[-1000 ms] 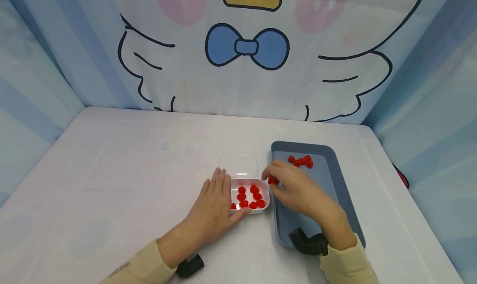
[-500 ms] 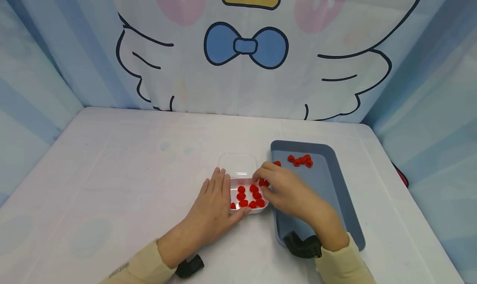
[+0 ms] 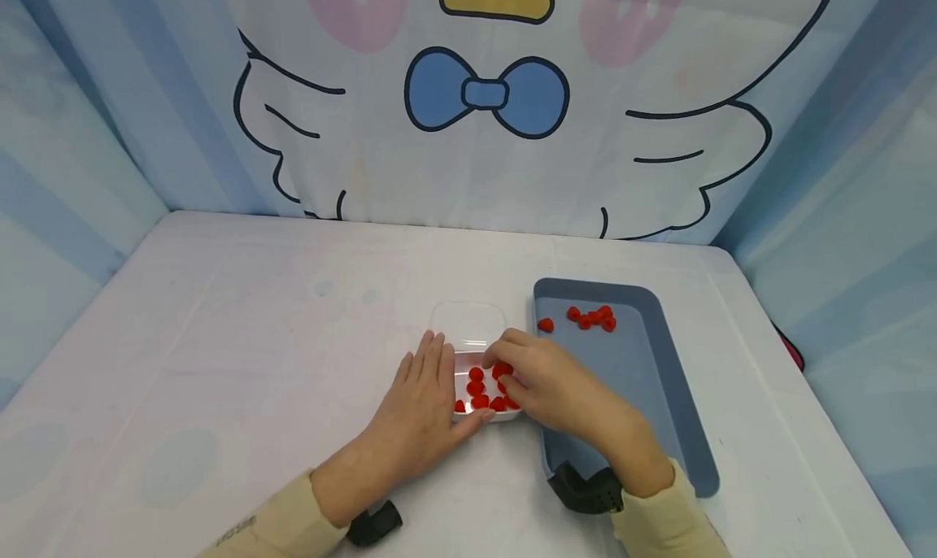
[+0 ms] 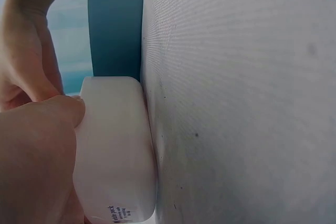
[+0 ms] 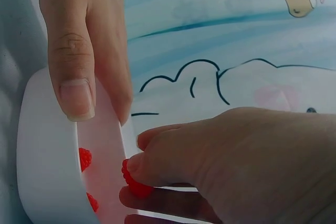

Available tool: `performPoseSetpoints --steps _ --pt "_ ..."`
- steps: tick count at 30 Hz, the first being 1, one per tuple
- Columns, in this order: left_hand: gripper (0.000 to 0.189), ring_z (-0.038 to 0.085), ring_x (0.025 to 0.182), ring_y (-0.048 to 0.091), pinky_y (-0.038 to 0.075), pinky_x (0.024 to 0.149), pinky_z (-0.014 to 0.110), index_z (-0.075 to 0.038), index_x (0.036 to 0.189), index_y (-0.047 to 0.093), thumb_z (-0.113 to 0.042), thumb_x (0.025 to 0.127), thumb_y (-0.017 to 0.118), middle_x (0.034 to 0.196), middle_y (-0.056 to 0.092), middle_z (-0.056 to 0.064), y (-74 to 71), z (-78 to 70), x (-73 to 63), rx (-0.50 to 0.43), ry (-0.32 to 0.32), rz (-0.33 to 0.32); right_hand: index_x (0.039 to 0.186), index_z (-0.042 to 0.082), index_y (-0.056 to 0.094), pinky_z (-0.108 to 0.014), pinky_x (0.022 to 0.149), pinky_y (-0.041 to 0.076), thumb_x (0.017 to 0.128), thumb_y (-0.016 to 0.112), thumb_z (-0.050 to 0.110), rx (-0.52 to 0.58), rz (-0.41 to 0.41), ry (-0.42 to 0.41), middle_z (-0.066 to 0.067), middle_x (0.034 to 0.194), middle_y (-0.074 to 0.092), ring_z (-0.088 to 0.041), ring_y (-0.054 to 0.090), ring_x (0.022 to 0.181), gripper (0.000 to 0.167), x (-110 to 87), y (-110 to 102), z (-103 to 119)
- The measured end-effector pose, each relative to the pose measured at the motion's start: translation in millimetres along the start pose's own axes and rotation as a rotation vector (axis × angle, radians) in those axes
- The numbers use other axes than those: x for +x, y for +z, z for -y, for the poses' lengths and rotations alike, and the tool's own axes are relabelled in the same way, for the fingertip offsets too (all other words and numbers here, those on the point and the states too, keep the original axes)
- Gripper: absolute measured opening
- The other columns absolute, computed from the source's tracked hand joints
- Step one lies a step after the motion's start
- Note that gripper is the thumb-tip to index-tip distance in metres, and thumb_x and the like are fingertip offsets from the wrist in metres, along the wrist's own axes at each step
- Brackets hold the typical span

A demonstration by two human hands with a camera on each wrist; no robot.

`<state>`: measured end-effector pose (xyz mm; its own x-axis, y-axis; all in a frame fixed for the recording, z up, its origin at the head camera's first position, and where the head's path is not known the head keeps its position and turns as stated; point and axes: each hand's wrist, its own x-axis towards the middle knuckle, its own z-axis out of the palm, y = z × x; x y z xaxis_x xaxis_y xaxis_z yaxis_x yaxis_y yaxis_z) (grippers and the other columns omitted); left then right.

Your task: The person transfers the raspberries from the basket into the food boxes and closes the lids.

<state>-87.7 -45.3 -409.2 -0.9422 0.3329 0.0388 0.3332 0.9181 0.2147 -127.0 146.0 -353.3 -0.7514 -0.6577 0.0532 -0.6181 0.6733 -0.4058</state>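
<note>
A white box (image 3: 505, 416) stands in front of me with several red raspberries (image 3: 479, 401) inside. My left hand (image 3: 420, 403) lies along its left side, fingers straight and thumb over the near rim. In the left wrist view that thumb touches the rim of the box (image 4: 115, 150). My right hand (image 3: 564, 391) is over the box's right part and covers some of the berries. Up close in the right wrist view, its thumb and fingers pinch a raspberry (image 5: 137, 182) at the opening of the box (image 5: 50, 150).
To the right lies a blue-grey tray (image 3: 629, 379), with several raspberries (image 3: 594, 317) at its far end and a single raspberry (image 3: 546, 324) by its left edge. A clear lid (image 3: 468, 318) is just behind the box. Curtains surround the white table (image 3: 256, 322).
My right hand has moved left from the tray's edge to over the box, carrying the red fruit. The lone raspberry on the tray has come into sight. My left hand stays put.
</note>
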Motion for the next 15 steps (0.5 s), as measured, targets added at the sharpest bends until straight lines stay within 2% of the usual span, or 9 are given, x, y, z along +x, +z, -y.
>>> performPoseSetpoints --steps 9,15 --pt "0.095 0.04 0.147 0.029 0.035 0.115 0.055 0.002 0.146 0.033 -0.068 0.087 0.057 0.154 0.037 0.023 1.2 -0.8 0.3 0.004 0.011 -0.021 0.114 0.009 0.068 -0.03 0.088 0.058 0.087 0.07 0.003 0.03 0.004 0.008 -0.001 0.11 0.068 -0.013 0.064 0.094 0.027 0.7 2.9 -1.3" --pt "0.095 0.04 0.147 0.03 0.036 0.115 0.055 0.002 0.147 0.033 -0.068 0.086 0.058 0.154 0.037 0.023 0.8 -1.1 -0.1 0.003 0.001 -0.011 0.111 0.008 0.068 -0.031 0.086 0.059 0.085 0.074 0.003 0.028 -0.071 0.028 -0.003 0.109 0.067 -0.016 0.063 0.098 0.027 -0.9 -0.2 -3.0"
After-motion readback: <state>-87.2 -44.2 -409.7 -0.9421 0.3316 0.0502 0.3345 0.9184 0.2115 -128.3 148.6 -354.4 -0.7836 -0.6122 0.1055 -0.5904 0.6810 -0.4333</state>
